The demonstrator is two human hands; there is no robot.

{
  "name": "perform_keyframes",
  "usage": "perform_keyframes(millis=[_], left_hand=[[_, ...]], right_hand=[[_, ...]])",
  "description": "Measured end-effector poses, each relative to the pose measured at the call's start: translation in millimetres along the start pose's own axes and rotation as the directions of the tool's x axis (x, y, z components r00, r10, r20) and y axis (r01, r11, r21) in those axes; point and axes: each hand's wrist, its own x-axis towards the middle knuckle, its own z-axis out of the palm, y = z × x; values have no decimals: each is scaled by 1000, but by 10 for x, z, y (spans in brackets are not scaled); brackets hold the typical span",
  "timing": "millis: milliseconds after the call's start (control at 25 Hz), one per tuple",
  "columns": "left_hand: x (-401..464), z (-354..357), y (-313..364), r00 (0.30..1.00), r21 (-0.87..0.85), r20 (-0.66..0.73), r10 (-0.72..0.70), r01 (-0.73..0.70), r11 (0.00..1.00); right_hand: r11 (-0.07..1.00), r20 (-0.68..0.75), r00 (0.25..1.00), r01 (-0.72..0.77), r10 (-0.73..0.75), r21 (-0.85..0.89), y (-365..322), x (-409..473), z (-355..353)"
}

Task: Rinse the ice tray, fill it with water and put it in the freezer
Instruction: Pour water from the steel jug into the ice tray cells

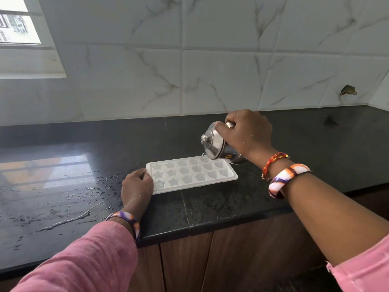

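Head view looks down on both hands at work over a dark counter; the right hand is curled round the handle of a small steel jug, thumb pressed on its lid, and holds it tipped toward the left so that its spout hangs over the far edge of the ice tray; a thin trickle of water shows at the spout, falling into a cell on the tray's far row; the left hand rests at the tray's near left end, fingers bent over the rim and gripping it, drops of water on its back; the tray is white, lies flat on the black stone countertop with its long side running left to right, and has three rows of moulded cells, star shapes toward the left and heart shapes toward the right; whether every cell holds water I cannot tell; the right wrist carries a red-and-yellow thread band and a broad orange, white and purple bangle; a like bangle sits at the left wrist above a pink sleeve; spilled water streaks the counter to the left of the tray; behind runs a wall of pale marbled tiles, with a window at upper left; wooden cabinet fronts stand below the counter edge.
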Motion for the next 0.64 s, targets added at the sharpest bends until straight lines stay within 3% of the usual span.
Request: perform_keyframes(millis=[480,640], left_hand=[[-15,-14,21,1000,11,-13,9,-9,1000],[-27,-17,21,1000,15,-18,21,-21,1000]], right_hand=[[993,-12,995,102,-103,-59,78,-72,-14],[999,-12,999,-35,35,7,133,-40,3]])
